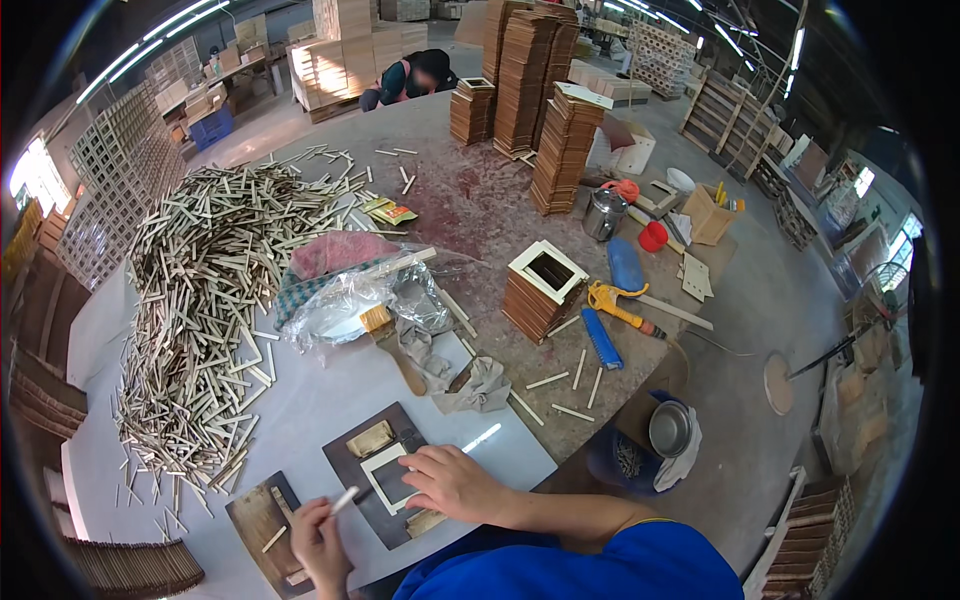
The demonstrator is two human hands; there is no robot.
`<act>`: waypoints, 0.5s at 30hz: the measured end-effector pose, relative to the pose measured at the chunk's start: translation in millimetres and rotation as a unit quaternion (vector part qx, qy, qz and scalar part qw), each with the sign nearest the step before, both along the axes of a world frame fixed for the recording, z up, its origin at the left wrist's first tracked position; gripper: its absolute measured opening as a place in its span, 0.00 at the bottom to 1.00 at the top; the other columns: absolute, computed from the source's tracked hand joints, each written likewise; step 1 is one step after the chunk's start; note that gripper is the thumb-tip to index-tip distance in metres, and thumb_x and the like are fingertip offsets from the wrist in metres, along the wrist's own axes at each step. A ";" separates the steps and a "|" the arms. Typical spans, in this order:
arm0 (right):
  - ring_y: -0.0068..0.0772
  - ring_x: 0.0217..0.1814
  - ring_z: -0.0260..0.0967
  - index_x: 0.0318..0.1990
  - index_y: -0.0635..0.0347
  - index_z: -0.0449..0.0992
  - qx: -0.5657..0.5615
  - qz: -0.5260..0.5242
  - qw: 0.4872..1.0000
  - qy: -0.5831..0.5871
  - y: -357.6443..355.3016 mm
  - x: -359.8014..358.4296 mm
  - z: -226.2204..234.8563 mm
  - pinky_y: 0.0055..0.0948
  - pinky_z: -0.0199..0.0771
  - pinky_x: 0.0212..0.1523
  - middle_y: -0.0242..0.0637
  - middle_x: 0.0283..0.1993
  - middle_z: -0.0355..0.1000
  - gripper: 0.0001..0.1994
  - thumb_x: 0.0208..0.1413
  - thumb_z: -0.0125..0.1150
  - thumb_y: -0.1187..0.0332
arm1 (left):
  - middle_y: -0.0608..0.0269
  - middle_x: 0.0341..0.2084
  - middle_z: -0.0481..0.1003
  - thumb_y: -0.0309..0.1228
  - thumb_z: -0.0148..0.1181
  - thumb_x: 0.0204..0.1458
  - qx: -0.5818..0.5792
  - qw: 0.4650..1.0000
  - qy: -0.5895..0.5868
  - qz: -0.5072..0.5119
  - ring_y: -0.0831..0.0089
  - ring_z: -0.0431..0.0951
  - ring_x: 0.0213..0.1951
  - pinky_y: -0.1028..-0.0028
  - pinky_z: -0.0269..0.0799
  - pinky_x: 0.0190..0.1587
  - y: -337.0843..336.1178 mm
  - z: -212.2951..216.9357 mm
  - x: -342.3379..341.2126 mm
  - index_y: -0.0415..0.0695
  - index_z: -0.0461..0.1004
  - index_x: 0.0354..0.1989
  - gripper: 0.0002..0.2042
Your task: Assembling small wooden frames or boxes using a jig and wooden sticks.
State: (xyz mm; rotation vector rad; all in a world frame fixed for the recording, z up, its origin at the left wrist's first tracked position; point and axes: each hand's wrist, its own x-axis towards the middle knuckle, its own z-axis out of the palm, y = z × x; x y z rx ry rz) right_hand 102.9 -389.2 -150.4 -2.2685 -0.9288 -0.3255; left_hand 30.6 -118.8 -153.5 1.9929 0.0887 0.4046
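My left hand (320, 545) is closed, pinching a short pale wooden strip (344, 500) between thumb and fingers. To its right, a small pale rectangular wooden frame (372, 466) lies on a dark board (345, 452) with wooden blocks fixed on it. My right hand (455, 484) reaches over the frame's right side, its fingers curled onto the edge. The fingertips of that hand are partly hidden. Beside my left hand is a second board (250, 517), brown and worn, with a few strips on it.
A large heap of wooden strips (200, 290) covers the table's left. A brush (398, 350), plastic wrap (345, 305) and cloth lie ahead. Stacked frames (545, 290), a yellow air gun (615, 300), a blue brush (601, 338) and a metal pot (604, 214) stand right. A person (415, 75) bends beyond the table.
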 end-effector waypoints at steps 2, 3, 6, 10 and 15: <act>0.40 0.63 0.68 0.46 0.58 0.78 -0.004 -0.001 1.000 0.013 -0.5 -0.5 0.4 0.39 0.66 0.65 0.38 0.63 0.72 0.16 0.56 0.73 0.60 | 0.47 0.53 0.79 0.13 0.60 0.54 -0.032 0.998 0.029 -0.036 0.56 0.80 0.53 0.61 0.76 0.58 -28.0 5.3 7.3 0.35 0.79 0.43 0.10; 0.40 0.64 0.68 0.46 0.59 0.79 -0.006 -0.001 1.000 0.018 -0.5 -0.4 0.5 0.40 0.66 0.65 0.38 0.63 0.72 0.16 0.57 0.73 0.60 | 0.46 0.56 0.78 0.13 0.60 0.55 -0.062 0.994 0.058 -0.071 0.56 0.80 0.56 0.63 0.76 0.60 -36.4 6.4 9.2 0.35 0.79 0.44 0.10; 0.40 0.64 0.68 0.46 0.59 0.79 -0.002 -0.003 1.000 0.023 -1.1 -0.5 -1.0 0.40 0.67 0.65 0.39 0.63 0.72 0.16 0.57 0.73 0.60 | 0.45 0.58 0.77 0.13 0.59 0.56 -0.114 0.987 0.084 -0.072 0.56 0.79 0.58 0.64 0.75 0.61 -49.4 4.6 13.0 0.34 0.79 0.45 0.10; 0.40 0.64 0.68 0.46 0.59 0.79 0.003 -0.002 1.000 0.026 -2.5 -0.3 -0.8 0.40 0.67 0.64 0.39 0.63 0.72 0.15 0.58 0.72 0.60 | 0.44 0.60 0.77 0.13 0.58 0.58 -0.175 0.976 0.115 -0.064 0.57 0.78 0.60 0.66 0.74 0.63 -56.1 5.1 16.1 0.34 0.78 0.46 0.10; 0.40 0.63 0.69 0.46 0.59 0.79 0.002 -0.002 1.000 0.022 -3.3 0.7 -0.3 0.39 0.67 0.64 0.40 0.64 0.72 0.15 0.58 0.72 0.61 | 0.44 0.61 0.77 0.12 0.55 0.60 -0.223 0.965 0.130 -0.038 0.58 0.78 0.60 0.66 0.72 0.65 -57.6 3.6 18.1 0.33 0.78 0.47 0.10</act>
